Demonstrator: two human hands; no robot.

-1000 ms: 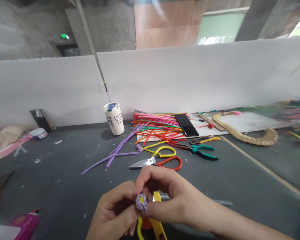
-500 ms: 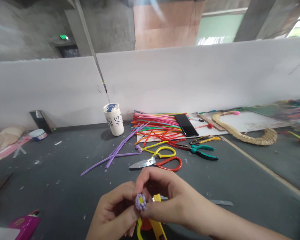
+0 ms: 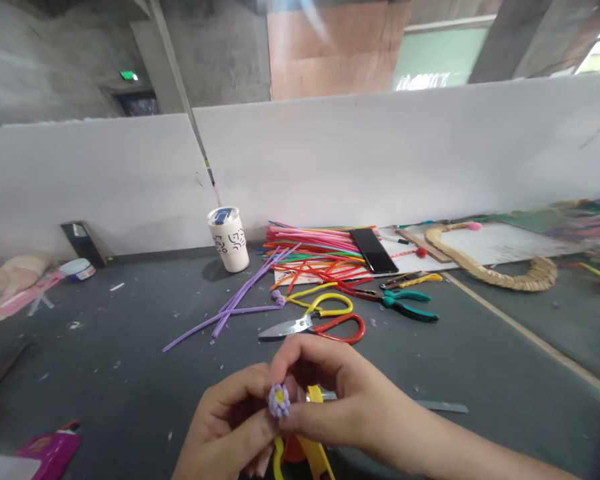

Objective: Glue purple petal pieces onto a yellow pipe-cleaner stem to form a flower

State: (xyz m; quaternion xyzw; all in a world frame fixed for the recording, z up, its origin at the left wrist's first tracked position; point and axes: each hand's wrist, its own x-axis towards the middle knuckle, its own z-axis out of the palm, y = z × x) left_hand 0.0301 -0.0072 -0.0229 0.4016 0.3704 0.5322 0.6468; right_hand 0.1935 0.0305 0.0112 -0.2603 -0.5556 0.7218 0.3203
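Observation:
My left hand (image 3: 227, 427) and my right hand (image 3: 330, 393) meet low in the middle of the view, both pinched round a small purple pipe-cleaner flower (image 3: 279, 401) with a yellow centre. Fingers of both hands are curled tight on it. Just below the hands lies a yellow and orange tool (image 3: 305, 453), partly hidden by them. Beyond the hands lie scissors (image 3: 313, 325) with red and yellow handles, and loose purple pipe cleaners (image 3: 230, 305) spread on the dark table (image 3: 120, 360).
A stack of coloured pipe cleaners (image 3: 315, 247) with a black phone (image 3: 373, 251) on it lies at the back. A white cup (image 3: 229, 238) stands left of it. Green-handled pliers (image 3: 405, 303), a woven tan arc (image 3: 495, 270) and a pink packet (image 3: 50, 447) also lie about.
The flower and both hands have barely shifted, a touch up and left. Nothing else moved.

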